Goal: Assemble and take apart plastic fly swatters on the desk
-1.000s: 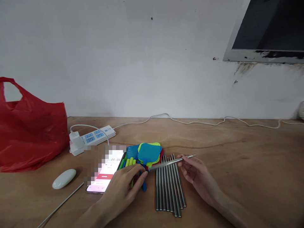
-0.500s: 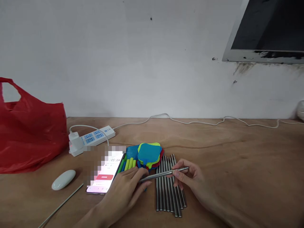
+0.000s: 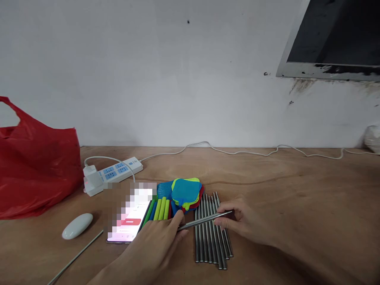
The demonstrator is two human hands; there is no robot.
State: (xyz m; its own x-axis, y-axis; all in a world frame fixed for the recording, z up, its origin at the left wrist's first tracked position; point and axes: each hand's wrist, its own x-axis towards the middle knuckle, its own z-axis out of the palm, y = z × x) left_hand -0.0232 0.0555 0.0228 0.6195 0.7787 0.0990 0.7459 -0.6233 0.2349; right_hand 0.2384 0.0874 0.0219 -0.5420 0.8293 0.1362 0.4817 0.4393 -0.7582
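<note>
A slim metal rod [image 3: 204, 220] is held between both hands, slanting up to the right. My left hand [image 3: 162, 237] closes on its lower left end, my right hand [image 3: 237, 219] pinches the other end between thumb and fingers. Beneath it lies a row of similar metal rods [image 3: 205, 247], side by side on the wood. Behind my left hand sit coloured tubular handles [image 3: 160, 209] in green, blue, yellow and red, partly covered by that hand. Just beyond is a stack of flat plastic mesh swatter heads [image 3: 185, 192], blue on top, with yellow and red edges showing.
A lit phone [image 3: 132, 215], partly pixelated, lies left of the handles. Farther left are a white power strip [image 3: 118, 170] with a plugged-in charger, a white oval object [image 3: 77, 226] and a red plastic bag [image 3: 38, 170]. A white cable [image 3: 237, 152] runs along the wall.
The rod has dipped slightly at its right end, and my right hand's fingers have drawn in around that end. My left hand has shifted a little. The view has moved slightly.
</note>
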